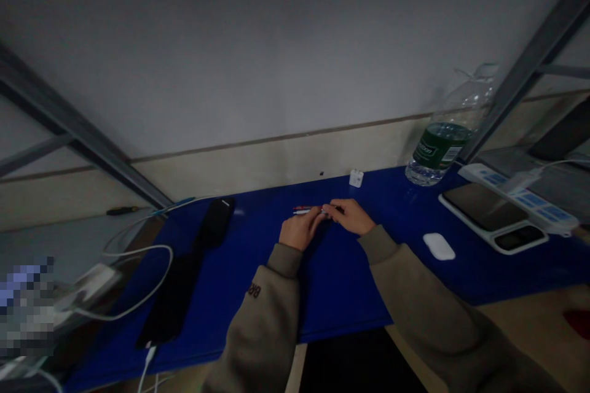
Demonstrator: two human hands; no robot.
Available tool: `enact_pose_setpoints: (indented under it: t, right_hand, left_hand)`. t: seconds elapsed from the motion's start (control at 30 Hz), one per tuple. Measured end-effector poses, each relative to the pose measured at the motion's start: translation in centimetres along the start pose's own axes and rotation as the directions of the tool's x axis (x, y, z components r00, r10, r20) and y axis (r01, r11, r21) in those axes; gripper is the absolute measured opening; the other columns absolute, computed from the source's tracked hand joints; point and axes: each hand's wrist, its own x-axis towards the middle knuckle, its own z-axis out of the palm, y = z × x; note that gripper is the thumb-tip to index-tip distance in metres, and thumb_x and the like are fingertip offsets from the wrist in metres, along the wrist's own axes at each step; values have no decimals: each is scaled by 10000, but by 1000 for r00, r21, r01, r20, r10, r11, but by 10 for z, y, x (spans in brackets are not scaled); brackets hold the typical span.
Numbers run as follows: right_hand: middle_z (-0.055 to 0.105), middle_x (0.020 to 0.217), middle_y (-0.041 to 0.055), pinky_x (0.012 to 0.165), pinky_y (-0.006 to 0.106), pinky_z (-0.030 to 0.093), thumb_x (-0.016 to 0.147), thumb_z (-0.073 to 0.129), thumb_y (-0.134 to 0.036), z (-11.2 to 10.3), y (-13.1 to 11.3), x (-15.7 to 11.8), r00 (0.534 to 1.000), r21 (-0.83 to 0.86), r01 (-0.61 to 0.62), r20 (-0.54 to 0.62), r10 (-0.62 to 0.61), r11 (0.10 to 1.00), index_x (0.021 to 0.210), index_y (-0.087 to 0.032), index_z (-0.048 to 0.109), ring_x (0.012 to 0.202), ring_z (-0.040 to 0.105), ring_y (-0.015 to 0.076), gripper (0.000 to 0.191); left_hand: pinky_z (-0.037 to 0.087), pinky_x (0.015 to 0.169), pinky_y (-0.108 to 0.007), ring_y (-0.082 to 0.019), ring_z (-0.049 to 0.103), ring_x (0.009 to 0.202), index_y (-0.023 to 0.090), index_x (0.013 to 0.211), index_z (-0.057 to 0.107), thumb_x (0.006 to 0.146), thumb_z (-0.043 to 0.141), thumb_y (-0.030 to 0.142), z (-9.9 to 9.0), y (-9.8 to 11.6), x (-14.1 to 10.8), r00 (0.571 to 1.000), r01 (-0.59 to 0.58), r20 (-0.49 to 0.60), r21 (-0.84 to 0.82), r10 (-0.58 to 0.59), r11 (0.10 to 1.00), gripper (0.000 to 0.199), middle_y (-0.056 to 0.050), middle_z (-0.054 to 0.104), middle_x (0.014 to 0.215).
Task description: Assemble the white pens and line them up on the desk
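Note:
My left hand [298, 231] is closed over slim red and white pens [302, 210], whose ends stick out to the left of its fingers. From the other side my right hand [351, 216] pinches at the right end of the pens, its fingertips meeting those of the left. Both hands are low over the blue tabletop [258, 282]. The fingers hide most of what they hold, so I cannot tell how the parts join. A white charger plug [356, 178] stands just behind the right hand.
A large water bottle [440, 135] stands at the back right, near a kitchen scale [493, 215] and a power strip [544, 199]. A white earbud case [439, 246] lies right of the right forearm. On the left are a black case [218, 221], a dark phone [170, 301] and cables.

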Motion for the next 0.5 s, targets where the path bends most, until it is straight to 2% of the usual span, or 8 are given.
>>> enact_pose_setpoints:
  t: [0.1, 0.2, 0.27, 0.4, 0.5]
  right_hand:
    - [586, 660, 0, 559, 228, 353, 874, 487, -430, 1, 0, 0, 1000, 45, 30, -4, -30, 999, 774, -168, 601, 598, 507, 117, 303]
    - [505, 531, -14, 515, 239, 308, 896, 434, -449, 3, 1, 1, 1000, -33, -2, -12, 2, 999, 596, -165, 544, 517, 451, 109, 427]
    - [482, 497, -15, 506, 243, 296, 902, 410, -470, 3, 3, 1, 1000, -52, -21, -7, 21, 998, 549, -167, 528, 492, 436, 107, 480]
    - [606, 667, 10, 558, 233, 344, 881, 465, -456, 3, 4, 1, 1000, 11, 30, 2, -30, 999, 757, -166, 622, 598, 507, 119, 352]
    - [562, 594, 2, 530, 239, 305, 892, 449, -435, 3, 3, 1, 999, -64, 38, 7, -37, 997, 666, -159, 592, 556, 470, 114, 384]
  left_hand:
    - [462, 695, -288, -214, 658, 847, 344, 1192, 531, 945, 198, 521, 1, -1, 0, 1000, 18, 5, 6, -18, 1000, 451, -42, 692, 947]
    - [462, 719, -277, -209, 648, 892, 353, 1235, 500, 908, 305, 573, 0, -1, 0, 999, -35, 0, -36, 35, 999, 440, -32, 673, 1050]
    - [459, 730, -268, -199, 644, 900, 348, 1230, 510, 906, 321, 568, 0, -1, 0, 998, -56, 3, -45, 57, 997, 435, -30, 665, 1079]
    - [463, 700, -283, -203, 654, 821, 333, 1215, 539, 948, 221, 506, 2, -1, 0, 1000, -21, 11, -5, 21, 1000, 451, -45, 693, 939]
    - [467, 708, -282, -204, 652, 838, 336, 1218, 538, 929, 265, 541, 3, -3, 0, 999, -45, -4, -34, 45, 998, 446, -39, 690, 961]
